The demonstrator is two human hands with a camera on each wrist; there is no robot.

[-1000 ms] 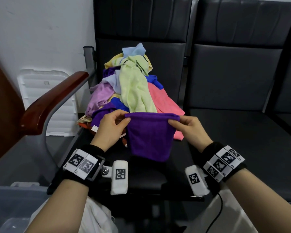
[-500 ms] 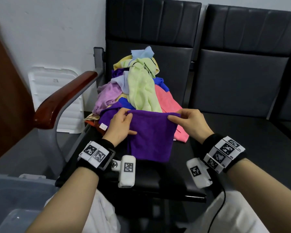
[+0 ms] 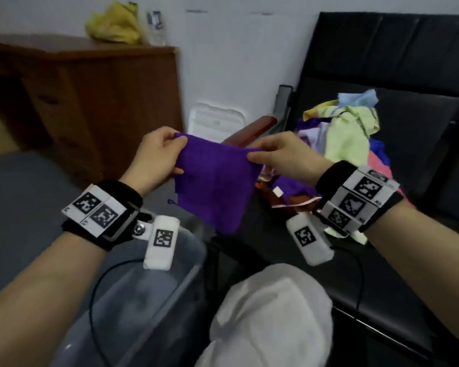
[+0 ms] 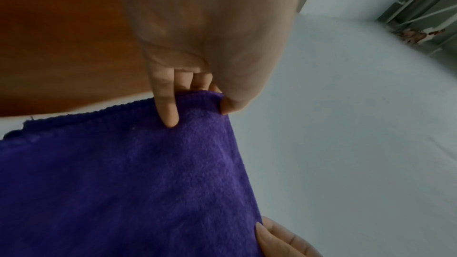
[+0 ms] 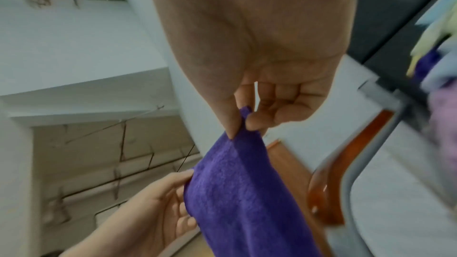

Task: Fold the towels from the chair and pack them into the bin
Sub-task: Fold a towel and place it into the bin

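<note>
A folded purple towel (image 3: 215, 181) hangs in the air between my hands, above the far end of the clear plastic bin (image 3: 154, 295). My left hand (image 3: 159, 154) pinches its upper left corner, thumb and fingers closed on the fabric (image 4: 193, 105). My right hand (image 3: 278, 154) pinches the upper right corner between thumb and forefinger (image 5: 241, 124). The pile of loose towels (image 3: 347, 133) in yellow, lilac, blue and pink lies on the black chair seat (image 3: 421, 207) to the right.
The chair's wooden armrest (image 3: 249, 131) stands just behind the towel, between bin and seat. A brown wooden cabinet (image 3: 85, 102) is at the left with a yellow cloth (image 3: 114, 25) on top. A white plastic lid (image 3: 215, 123) leans on the wall. My knee (image 3: 273, 313) is below.
Both hands have lifted the purple towel off the chair seat and carried it left, past the armrest, over the bin. The head view has swung left with them.
</note>
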